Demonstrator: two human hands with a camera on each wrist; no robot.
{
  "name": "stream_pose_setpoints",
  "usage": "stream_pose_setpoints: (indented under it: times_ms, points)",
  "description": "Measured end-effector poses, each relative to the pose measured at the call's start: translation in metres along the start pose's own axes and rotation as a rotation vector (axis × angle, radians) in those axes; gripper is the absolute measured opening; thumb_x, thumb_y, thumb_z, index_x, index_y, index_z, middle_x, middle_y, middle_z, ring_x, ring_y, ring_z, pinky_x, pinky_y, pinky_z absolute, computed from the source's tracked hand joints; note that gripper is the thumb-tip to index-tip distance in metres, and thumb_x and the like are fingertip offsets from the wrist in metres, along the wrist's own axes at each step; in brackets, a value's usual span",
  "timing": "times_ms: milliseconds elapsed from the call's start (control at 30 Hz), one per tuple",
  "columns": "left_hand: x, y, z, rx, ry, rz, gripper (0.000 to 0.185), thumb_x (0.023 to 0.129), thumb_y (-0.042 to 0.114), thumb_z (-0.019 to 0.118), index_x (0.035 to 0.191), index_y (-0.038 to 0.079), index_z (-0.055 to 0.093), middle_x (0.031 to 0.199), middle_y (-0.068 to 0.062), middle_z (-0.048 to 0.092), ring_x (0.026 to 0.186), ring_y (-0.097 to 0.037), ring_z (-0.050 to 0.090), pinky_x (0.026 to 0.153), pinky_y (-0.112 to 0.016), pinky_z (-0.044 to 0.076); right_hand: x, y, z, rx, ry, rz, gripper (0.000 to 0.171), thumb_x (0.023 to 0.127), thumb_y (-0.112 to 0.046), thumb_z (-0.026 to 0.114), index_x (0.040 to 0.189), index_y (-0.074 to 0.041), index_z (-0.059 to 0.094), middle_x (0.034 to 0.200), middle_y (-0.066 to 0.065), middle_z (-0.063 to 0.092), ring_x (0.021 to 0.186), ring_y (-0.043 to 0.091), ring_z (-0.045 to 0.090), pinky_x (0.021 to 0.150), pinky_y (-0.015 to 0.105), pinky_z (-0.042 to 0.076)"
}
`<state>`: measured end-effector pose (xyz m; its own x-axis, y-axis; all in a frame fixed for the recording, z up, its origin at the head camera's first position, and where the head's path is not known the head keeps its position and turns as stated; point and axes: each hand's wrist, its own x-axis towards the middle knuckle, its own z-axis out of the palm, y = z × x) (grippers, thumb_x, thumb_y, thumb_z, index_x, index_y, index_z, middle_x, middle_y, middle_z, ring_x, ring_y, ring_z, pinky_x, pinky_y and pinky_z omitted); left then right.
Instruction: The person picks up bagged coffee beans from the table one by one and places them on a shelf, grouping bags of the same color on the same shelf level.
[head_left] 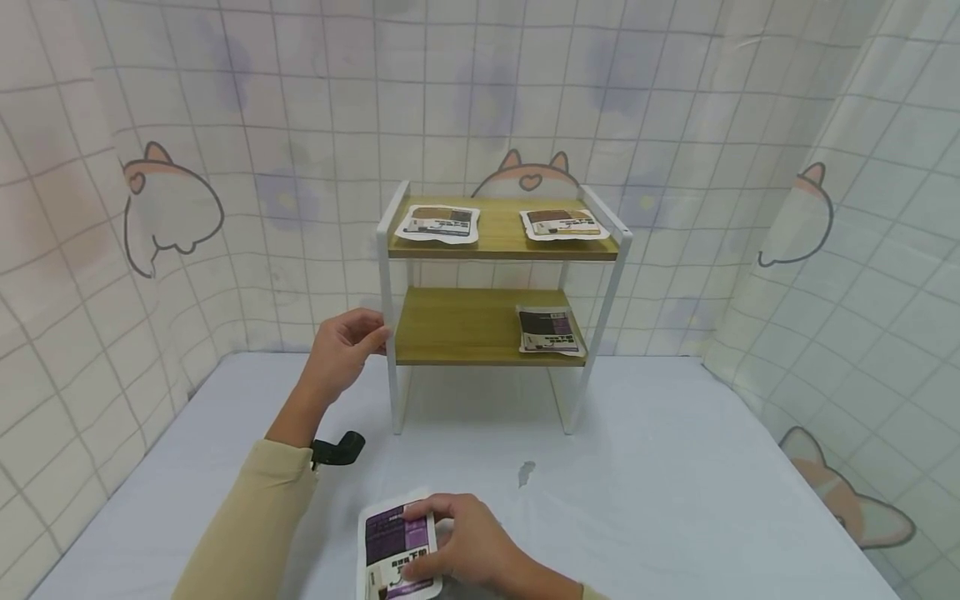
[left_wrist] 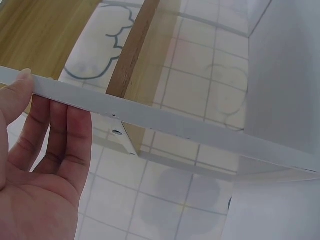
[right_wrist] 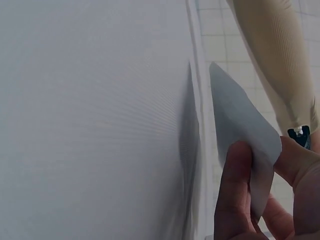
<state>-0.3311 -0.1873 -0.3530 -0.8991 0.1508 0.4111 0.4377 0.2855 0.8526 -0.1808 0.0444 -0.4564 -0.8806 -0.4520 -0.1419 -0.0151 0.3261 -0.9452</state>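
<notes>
My left hand [head_left: 337,354] pinches the left white post [head_left: 388,287] of a two-tier shelf rack [head_left: 457,325], at about the height of its lower board. In the left wrist view the thumb lies on one side of the post [left_wrist: 175,120] and the fingers curl behind it. Near the front of the table, my right hand [head_left: 472,542] grips a flat packet [head_left: 386,542] with a purple, black and white label facing up. The right wrist view shows the packet's plain grey back [right_wrist: 242,120] between thumb and fingers, raised beside the white surface.
Two white-edged packets lie on the top board, one at left [head_left: 441,223] and one at right [head_left: 564,225]. A dark purple packet [head_left: 551,331] lies on the lower board's right side. A small grey patch [head_left: 527,473] marks the white tabletop [head_left: 675,483]. Grid-patterned curtain [head_left: 300,125] surrounds the table.
</notes>
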Motion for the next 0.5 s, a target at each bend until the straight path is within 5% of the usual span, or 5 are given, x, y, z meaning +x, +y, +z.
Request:
stream_pose_setpoints:
  times_ms: [133,500]
  points:
    - [0.0004,-0.0007,-0.0003,-0.004,-0.005,-0.005,0.027,0.101,0.024,0.067,0.115,0.002,0.069,0.114,-0.025,0.071,0.087,-0.013,0.071,0.082,-0.022,0.06,-0.0014,-0.0023,-0.001,0.086,-0.013,0.021,0.05,0.069,-0.002,0.092,0.113,-0.019,0.077,0.109,-0.002,0.069,0.083,0.016,0.07,0.077,0.025,0.06]
    - [0.001,-0.0021,-0.0012,0.001,-0.009,0.007,0.027,0.101,0.023,0.067,0.117,0.001,0.068,0.114,-0.023,0.071,0.087,-0.013,0.071,0.082,-0.022,0.06,-0.001,0.0027,-0.0026,0.189,-0.006,0.006,0.051,0.07,0.003,0.089,0.115,-0.016,0.076,0.107,0.002,0.071,0.08,0.019,0.074,0.071,0.03,0.063]
